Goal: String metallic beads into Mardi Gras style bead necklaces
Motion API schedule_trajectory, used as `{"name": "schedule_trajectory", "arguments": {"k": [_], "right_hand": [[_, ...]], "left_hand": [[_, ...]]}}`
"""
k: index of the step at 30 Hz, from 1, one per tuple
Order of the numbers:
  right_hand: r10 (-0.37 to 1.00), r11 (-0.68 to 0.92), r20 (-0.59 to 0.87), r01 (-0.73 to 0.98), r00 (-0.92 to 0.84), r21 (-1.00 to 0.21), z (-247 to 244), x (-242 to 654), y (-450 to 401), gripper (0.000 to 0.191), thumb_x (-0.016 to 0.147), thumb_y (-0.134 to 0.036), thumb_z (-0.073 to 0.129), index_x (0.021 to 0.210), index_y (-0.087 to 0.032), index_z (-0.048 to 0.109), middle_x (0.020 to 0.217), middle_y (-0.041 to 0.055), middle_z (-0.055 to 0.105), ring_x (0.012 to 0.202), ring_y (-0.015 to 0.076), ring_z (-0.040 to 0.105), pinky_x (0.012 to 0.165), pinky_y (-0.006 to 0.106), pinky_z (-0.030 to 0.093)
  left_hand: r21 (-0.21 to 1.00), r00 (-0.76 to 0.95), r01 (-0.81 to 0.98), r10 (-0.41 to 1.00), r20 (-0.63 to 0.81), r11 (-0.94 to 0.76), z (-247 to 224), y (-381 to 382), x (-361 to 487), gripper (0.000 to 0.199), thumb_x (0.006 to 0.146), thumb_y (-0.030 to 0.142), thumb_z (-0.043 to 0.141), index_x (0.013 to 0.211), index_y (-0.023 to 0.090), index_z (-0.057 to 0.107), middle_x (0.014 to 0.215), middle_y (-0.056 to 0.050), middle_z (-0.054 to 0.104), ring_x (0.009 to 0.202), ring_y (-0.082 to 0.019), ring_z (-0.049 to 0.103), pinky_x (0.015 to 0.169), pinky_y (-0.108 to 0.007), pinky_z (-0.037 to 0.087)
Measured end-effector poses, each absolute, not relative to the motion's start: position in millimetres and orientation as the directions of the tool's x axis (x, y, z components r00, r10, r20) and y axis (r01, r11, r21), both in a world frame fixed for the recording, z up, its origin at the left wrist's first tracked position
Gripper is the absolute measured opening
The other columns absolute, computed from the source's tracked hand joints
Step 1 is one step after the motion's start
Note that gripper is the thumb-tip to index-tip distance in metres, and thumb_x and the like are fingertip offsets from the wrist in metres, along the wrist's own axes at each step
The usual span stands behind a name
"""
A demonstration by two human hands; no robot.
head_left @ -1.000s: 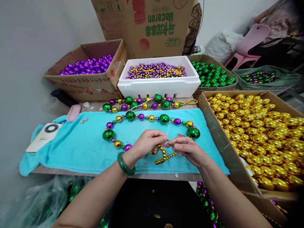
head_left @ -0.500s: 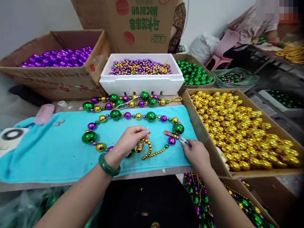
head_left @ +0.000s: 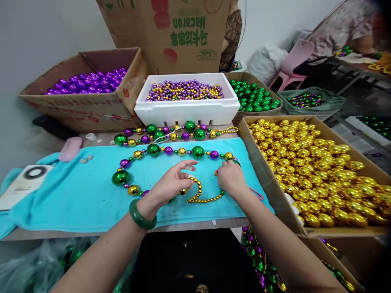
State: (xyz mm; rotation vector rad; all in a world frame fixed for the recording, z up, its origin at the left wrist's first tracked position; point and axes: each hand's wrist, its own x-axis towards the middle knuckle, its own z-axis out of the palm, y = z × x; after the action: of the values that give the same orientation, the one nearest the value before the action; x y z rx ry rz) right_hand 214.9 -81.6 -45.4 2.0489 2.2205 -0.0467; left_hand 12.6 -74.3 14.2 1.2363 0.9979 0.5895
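A bead necklace [head_left: 181, 151] of green, purple and gold balls lies in a loop on the blue towel [head_left: 91, 187]. My left hand [head_left: 171, 181], with a green bangle at the wrist, has its fingers curled at the end of the necklace's small gold strand, which looks held; the index finger stretches past it. My right hand [head_left: 231, 178] is closed palm down over the right side of the loop, covering a large green ball and hiding what is in its fingers. A red tip shows at its left. Beside its wrist lies a pink handle loop [head_left: 257, 194]. Thin clear threads run between my hands.
Behind are a second necklace [head_left: 145, 139], a white foam box [head_left: 186, 112] of small beads and a carton [head_left: 82, 110] of purple balls. A carton of gold balls [head_left: 305, 162] borders the right. A pink dish [head_left: 71, 149] and white device [head_left: 24, 187] sit left.
My right hand has moved left and up from the snips onto the necklace's right side. My left hand's index finger has lifted from its pinch. The view has shifted slightly left.
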Motion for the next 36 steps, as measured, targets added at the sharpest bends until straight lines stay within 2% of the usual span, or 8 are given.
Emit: {"name": "schedule_trajectory", "arguments": {"k": [6,9,11,13,15,17,21,36], "right_hand": [[0.983,0.165,-0.08,0.986,-0.167,-0.029,-49,220,-80,0.024,0.083,-0.014,0.045,0.087,-0.009,0.068,0.095,0.0187,0.062,0.095,0.0289,0.051,0.076,0.039,0.036],[0.982,0.19,0.086,0.83,-0.171,-0.524,-42,225,-87,0.023,0.085,-0.025,0.045,0.095,-0.012,0.061,0.094,0.0133,0.063,0.092,0.0245,0.055,0.081,0.038,0.04],[0.987,0.151,0.109,0.46,-0.118,-0.875,-37,225,-94,0.022,0.088,-0.03,0.042,0.098,-0.016,0.056,0.092,0.0086,0.062,0.087,0.0199,0.058,0.079,0.035,0.044],[0.995,0.041,0.033,0.08,-0.097,-0.996,-32,221,-100,0.019,0.088,-0.035,0.043,0.097,-0.019,0.05,0.089,0.0043,0.06,0.08,0.0166,0.06,0.07,0.031,0.047],[0.989,-0.066,-0.048,-0.13,-0.142,-0.989,-28,213,-106,0.014,0.084,-0.032,0.051,0.093,-0.021,0.048,0.081,0.0,0.056,0.068,0.0133,0.059,0.059,0.027,0.046],[0.97,-0.134,-0.092,-0.179,-0.224,-0.975,-24,204,-109,0.013,0.078,-0.026,0.058,0.086,-0.021,0.049,0.07,-0.0034,0.05,0.055,0.0095,0.051,0.049,0.023,0.04],[0.927,-0.181,-0.142,-0.084,-0.347,-0.98,-15,187,-110,0.015,0.073,-0.028,0.064,0.08,-0.017,0.056,0.057,-0.0054,0.044,0.045,0.006,0.039,0.041,0.02,0.03],[0.881,-0.319,-0.318,0.057,-0.35,-0.946,-8,180,-101,0.027,0.066,-0.037,0.071,0.073,-0.014,0.058,0.054,-0.0057,0.044,0.047,0.0059,0.035,0.043,0.021,0.026]], "left_hand": [[0.971,0.502,0.096,0.832,-0.238,0.22,11,-75,5,0.056,0.069,0.014,0.062,0.122,0.024,0.048,0.122,-0.009,0.047,0.074,-0.007,0.052,0.058,-0.02,0.046],[0.977,0.525,0.055,0.826,-0.205,0.208,8,-75,2,0.054,0.072,0.014,0.061,0.123,0.026,0.048,0.123,-0.008,0.047,0.075,-0.008,0.051,0.056,-0.02,0.047],[0.977,0.534,0.019,0.824,-0.188,0.211,6,-74,0,0.053,0.072,0.014,0.062,0.123,0.026,0.048,0.122,-0.008,0.046,0.075,-0.008,0.051,0.056,-0.019,0.047],[0.972,0.553,-0.033,0.814,-0.175,0.231,3,-73,-2,0.054,0.073,0.015,0.063,0.123,0.026,0.048,0.12,-0.008,0.047,0.075,-0.008,0.051,0.054,-0.018,0.047],[0.962,0.589,-0.097,0.794,-0.151,0.255,0,-72,-4,0.056,0.072,0.015,0.065,0.124,0.027,0.047,0.116,-0.007,0.048,0.076,-0.009,0.051,0.053,-0.017,0.046],[0.952,0.62,-0.146,0.775,-0.125,0.27,-4,-72,-7,0.057,0.071,0.015,0.067,0.123,0.029,0.048,0.113,-0.006,0.048,0.078,-0.01,0.052,0.052,-0.016,0.046],[0.95,0.628,-0.167,0.771,-0.104,0.265,-9,-75,-11,0.057,0.071,0.015,0.067,0.122,0.032,0.049,0.116,-0.006,0.048,0.082,-0.011,0.053,0.051,-0.015,0.045],[0.978,0.535,-0.05,0.832,-0.145,0.203,-6,-74,-5,0.052,0.075,0.017,0.064,0.123,0.028,0.047,0.122,-0.007,0.047,0.082,-0.012,0.054,0.051,-0.017,0.047]]}}
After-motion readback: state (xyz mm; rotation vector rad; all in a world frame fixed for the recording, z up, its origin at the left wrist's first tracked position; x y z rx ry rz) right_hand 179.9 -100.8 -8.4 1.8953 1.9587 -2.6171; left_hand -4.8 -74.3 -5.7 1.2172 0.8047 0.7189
